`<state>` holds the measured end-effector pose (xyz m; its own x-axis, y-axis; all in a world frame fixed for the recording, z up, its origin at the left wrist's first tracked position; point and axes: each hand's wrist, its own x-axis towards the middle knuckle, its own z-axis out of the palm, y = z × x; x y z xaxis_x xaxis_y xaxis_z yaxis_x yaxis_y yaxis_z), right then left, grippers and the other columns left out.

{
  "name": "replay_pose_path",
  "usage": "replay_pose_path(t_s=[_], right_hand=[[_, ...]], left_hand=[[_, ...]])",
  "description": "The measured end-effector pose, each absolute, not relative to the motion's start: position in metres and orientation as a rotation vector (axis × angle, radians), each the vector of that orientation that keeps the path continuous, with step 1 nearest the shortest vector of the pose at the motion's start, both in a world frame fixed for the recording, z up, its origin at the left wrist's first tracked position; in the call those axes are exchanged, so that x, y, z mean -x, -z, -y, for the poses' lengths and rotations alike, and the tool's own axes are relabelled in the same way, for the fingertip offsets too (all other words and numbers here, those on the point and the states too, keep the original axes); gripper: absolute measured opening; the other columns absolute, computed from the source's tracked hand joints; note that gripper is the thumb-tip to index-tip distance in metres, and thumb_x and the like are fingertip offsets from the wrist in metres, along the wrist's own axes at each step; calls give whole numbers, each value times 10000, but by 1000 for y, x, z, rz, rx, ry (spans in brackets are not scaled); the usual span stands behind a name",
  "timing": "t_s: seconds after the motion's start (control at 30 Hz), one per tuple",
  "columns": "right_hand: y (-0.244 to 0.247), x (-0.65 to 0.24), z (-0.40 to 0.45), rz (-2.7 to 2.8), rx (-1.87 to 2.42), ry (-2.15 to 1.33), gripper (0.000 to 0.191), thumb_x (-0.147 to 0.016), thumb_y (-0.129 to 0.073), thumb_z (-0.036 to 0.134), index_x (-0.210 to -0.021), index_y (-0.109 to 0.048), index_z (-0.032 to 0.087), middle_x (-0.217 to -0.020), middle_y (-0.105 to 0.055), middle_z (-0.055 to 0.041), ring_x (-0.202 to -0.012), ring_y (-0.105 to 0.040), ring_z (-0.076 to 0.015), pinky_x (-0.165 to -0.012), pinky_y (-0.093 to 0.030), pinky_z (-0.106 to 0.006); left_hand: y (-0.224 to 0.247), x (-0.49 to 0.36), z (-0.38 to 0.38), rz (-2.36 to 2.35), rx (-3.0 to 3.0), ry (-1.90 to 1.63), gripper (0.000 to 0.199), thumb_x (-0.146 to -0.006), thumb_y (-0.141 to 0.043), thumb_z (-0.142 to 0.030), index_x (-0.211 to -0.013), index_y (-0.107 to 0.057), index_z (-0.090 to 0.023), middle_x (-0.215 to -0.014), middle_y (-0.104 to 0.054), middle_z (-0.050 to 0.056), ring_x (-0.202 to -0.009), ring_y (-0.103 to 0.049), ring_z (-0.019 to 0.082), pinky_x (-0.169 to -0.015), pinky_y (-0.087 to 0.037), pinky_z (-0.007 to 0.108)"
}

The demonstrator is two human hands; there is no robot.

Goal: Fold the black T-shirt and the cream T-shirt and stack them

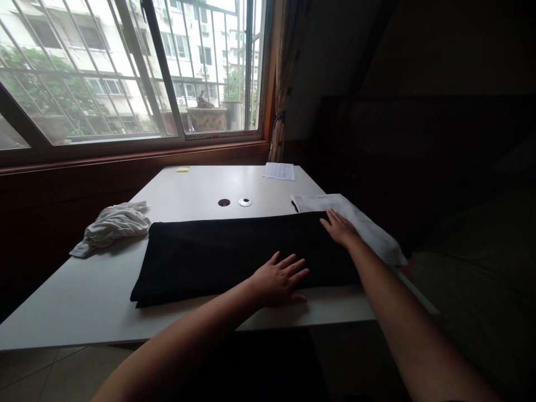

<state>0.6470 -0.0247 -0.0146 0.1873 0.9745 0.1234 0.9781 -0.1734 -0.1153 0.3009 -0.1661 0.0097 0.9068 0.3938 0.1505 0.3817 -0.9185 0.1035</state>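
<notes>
A folded black cloth [218, 251] is laid in a long, flat bundle across a white desk [84, 312], its length running from left to right as seen by the wearer. Two bare hands are placed on its right half, both opened out, with nothing gripped. The left hand [280, 279] is spread palm down near the black cloth's near edge, its thumb stretched past that edge. The right hand [338, 226] is rested on the black cloth's far right corner, its fingers extended and pointed toward the far edge. A crumpled whitish cloth [115, 226] is heaped just beside the black cloth's left end. A smoother white cloth [360, 220] is spread along its right end and is partly hidden by the right arm. Just beyond the black cloth's far edge, a dark round hole [224, 202] and a silver-rimmed round fitting [245, 202] are set side by side in the desktop. Farther beyond it, a yellow slip [183, 169] is placed toward the left and white papers [280, 171] toward the right. Well past the black cloth, a barred window [167, 61] is bordered on the right by a gathered curtain [282, 84].
</notes>
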Motion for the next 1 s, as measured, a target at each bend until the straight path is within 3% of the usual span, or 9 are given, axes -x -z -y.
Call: replay_pose_path(t_s=[0.2,0.37,0.5,0.63,0.77,1.0], right_hand=[[14,-648,26,1918,2267,44,706,-1030,-240,550,-1576,-325,110,-1668,-263,-97,-1532,-248,-235,-1260,-192,-400],[15,-648,27,1919,2261,40,707,-1028,-228,563,-1578,-324,130,-1670,-258,-90,-1532,-251,-237,-1259,-193,-412],[14,-647,27,1915,2264,39,710,-1025,-230,566,-1578,-325,130,-1668,-264,-90,-1530,-256,-241,-1257,-202,-414],[11,-645,28,1910,2275,44,711,-1023,-241,553,-1571,-339,111,-1661,-282,-99,-1526,-268,-242,-1257,-207,-402],[7,-639,31,1906,2281,75,700,-1025,-249,535,-1561,-358,98,-1653,-299,-111,-1514,-295,-246,-1247,-230,-402],[-5,-620,52,1788,2336,228,595,-1017,-300,419,-1472,-478,80,-1515,-501,-180,-1390,-450,-324,-1156,-351,-483]], left_hand=[[-8,-357,168,-394,-3049,-292,734,-1030,-415,-602,-1565,-307,-111,-1645,-277,102,-1533,-210,262,-1254,-156,531],[-14,-333,164,-249,-2936,-305,703,-1044,-367,-605,-1578,-298,-153,-1631,-322,83,-1530,-222,214,-1262,-168,466],[-24,-273,147,-451,-2867,-238,627,-1060,-301,-597,-1582,-313,-249,-1621,-342,51,-1535,-196,233,-1254,-169,488],[-22,-186,125,-924,-2878,-162,617,-1066,-277,-591,-1597,-264,-275,-1641,-270,64,-1538,-168,272,-1247,-131,532],[-11,-86,112,-1216,-2882,-142,565,-1072,-315,-563,-1594,-224,-363,-1653,-233,9,-1534,-193,261,-1249,-130,529],[13,42,108,-1598,-2612,-377,562,-1037,-404,-515,-1562,-352,-322,-1619,-331,42,-1511,-269,297,-1217,-200,583]])
